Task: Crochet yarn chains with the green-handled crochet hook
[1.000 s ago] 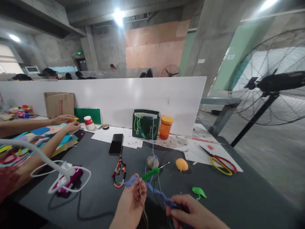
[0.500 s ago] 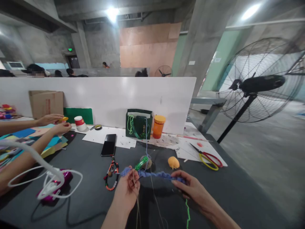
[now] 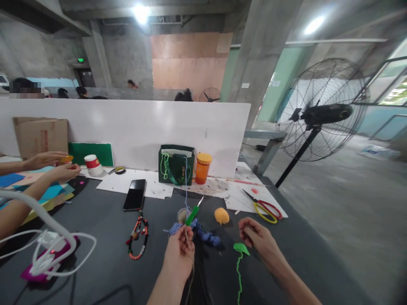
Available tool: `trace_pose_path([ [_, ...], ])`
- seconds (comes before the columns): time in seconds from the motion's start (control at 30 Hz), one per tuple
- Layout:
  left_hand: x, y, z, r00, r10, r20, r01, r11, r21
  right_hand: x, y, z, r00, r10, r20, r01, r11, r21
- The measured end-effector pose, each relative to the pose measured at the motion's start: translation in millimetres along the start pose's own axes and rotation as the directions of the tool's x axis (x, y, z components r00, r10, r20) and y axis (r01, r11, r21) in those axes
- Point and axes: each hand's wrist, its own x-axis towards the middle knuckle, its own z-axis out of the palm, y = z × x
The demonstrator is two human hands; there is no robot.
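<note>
Near the middle of the dark counter (image 3: 155, 216), the left hand (image 3: 182, 243) is gripping the lower end of a green-handled hook (image 3: 193, 213), its fingers curling snugly and the metal tip pointing up and to the right. Blue crochet (image 3: 208, 237) is extending on both sides of that hand, the longer part reaching right; whether its far end is resting on the counter, I cannot tell. Tan yarn (image 3: 190, 277) is trailing down from the left hand toward the near edge. Over to the right, the right hand (image 3: 256, 237) is hovering apart from the crochet with its fingers half bent and the thumb lying close to them; nothing is showing in it, though I cannot tell if something thin is being pinched. Just left of it, a green leaf (image 3: 241, 248) is lying with its yarn tail running nearward. Behind the hook, a grey ball (image 3: 182, 215) is sitting partly hidden, while a blue strand (image 3: 186, 195) is running up to a dark green bag (image 3: 171, 163). An orange jar (image 3: 202, 169) is standing just right of the bag. Nearer, an orange piece (image 3: 221, 216) is lying between the two hands, a little farther away than both. Scissors (image 3: 266, 210) are resting at the right, partly on white paper. Left of the crochet, a beaded bracelet (image 3: 135, 235) is lying below a black phone (image 3: 134, 195). At the far left, a co-worker's hands (image 3: 65, 171) are working with something yellow (image 3: 66, 159).
</note>
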Motion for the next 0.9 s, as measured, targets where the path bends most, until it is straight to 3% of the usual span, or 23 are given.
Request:
trace_pose_path([
  [0.13,-7.4,-7.3,8.7,0.998,-0.001,0.063,-0.002,0.999,0.040,-7.7,-14.2,12.2,0.992,-0.067,0.105,0.072,0.996,-0.048],
  [0.27,-12.0,-8.5,10.9,0.990,0.016,0.143,-0.026,0.997,0.068,-9.1,-35.4,51.2,0.971,-0.175,0.165,0.192,0.977,-0.095],
  [0.37,-12.3,-3.6,10.2,0.984,0.000,0.180,-0.018,0.995,0.097,-1.1,-48.6,76.4,0.929,-0.236,0.286,0.269,0.959,-0.085],
  [0.5,-12.3,15.0,7.4,0.974,0.000,0.228,-0.023,0.995,0.100,11.3,-54.8,77.5,0.888,-0.208,0.409,0.249,0.967,-0.048],
  [0.7,-20.6,49.1,-8.2,0.953,0.080,0.292,-0.083,0.997,-0.004,35.0,-51.6,53.4,0.955,-0.068,0.289,0.122,0.977,-0.174],
  [0.9,-33.3,60.7,-36.9,0.955,0.125,0.269,-0.105,0.991,-0.087,61.6,-64.5,69.2,0.995,0.049,0.081,-0.020,0.947,-0.322],
])
